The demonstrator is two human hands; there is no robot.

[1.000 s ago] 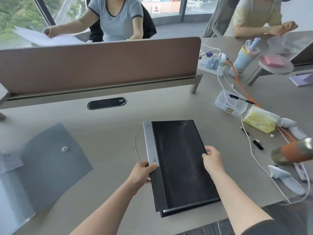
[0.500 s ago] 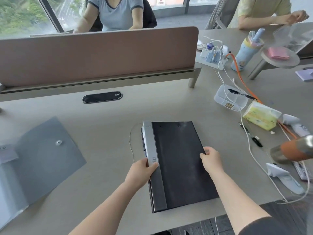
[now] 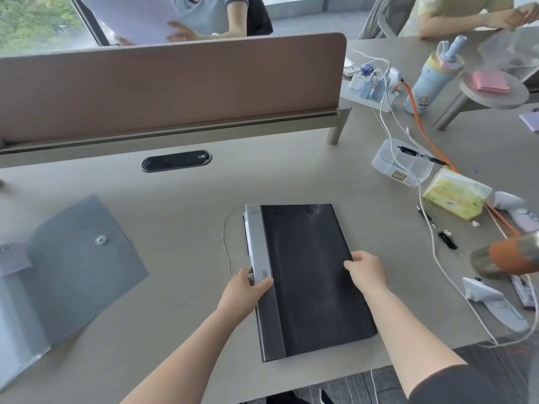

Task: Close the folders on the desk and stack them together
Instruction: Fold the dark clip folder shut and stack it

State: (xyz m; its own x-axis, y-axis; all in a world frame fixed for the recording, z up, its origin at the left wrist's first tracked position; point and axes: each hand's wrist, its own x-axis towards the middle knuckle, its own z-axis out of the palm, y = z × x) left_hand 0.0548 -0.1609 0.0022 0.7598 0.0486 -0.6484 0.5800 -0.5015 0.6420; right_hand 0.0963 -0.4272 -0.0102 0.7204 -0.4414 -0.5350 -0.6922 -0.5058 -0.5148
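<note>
The black folder [image 3: 309, 275], its near edge raised a second ago, now lies flat and closed on the desk [image 3: 180, 228]; a person opposite has lifted a white sheet [image 3: 137, 16].

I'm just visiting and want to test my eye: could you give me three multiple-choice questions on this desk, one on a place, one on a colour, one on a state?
1. Where does the grey snap folder lie relative to the black folder?
A. To its left
B. On top of it
C. To its right

2. What colour is the tissue pack?
A. Red
B. Yellow
C. Black

3. What state is the black folder in?
A. Standing upright
B. Lying wide open
C. Closed flat

Answers: 1 A, it lies at the desk's left edge. 2 B, its wrapper is pale yellow. 3 C, its cover is down, with the left hand and right hand at its sides.
</note>
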